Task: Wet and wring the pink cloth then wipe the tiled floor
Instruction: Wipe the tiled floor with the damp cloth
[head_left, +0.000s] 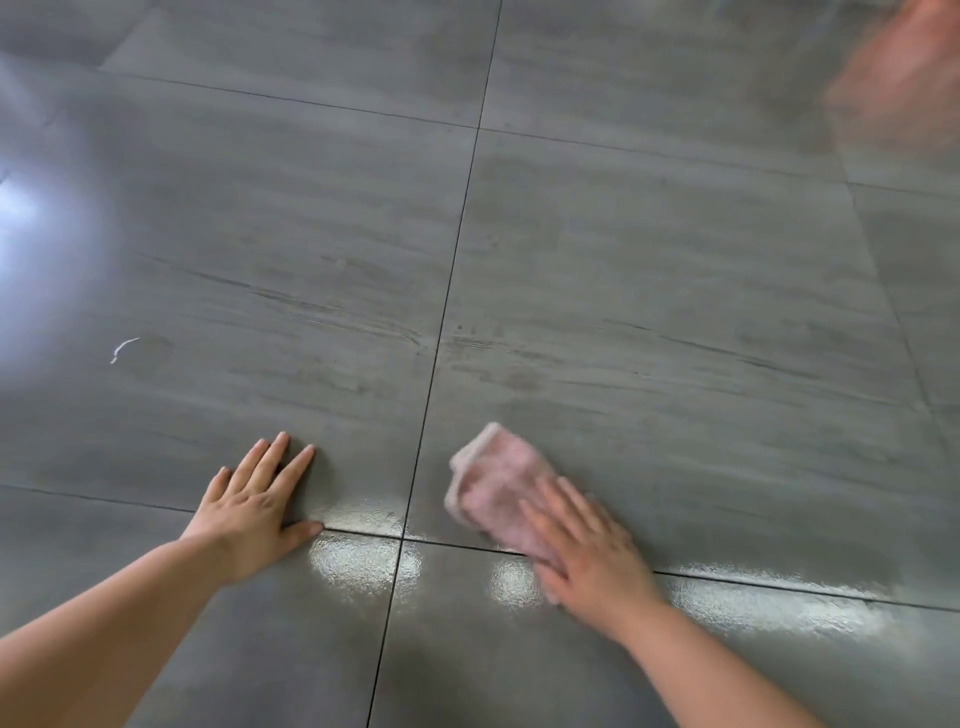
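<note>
1 folded, blurred pink cloth (496, 486) under flat right hand (589, 558)

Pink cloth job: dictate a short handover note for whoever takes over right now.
Left hand: flat on the tiled floor, bracing, holds nothing.
Right hand: flat on the pink cloth, pressing it to the tile; blurred, so likely mid-wipe.
Done: cloth seems wetted; wet sheen on the near tiles.
To do: dull streaks farther out, and a white scrap to the left.
</note>
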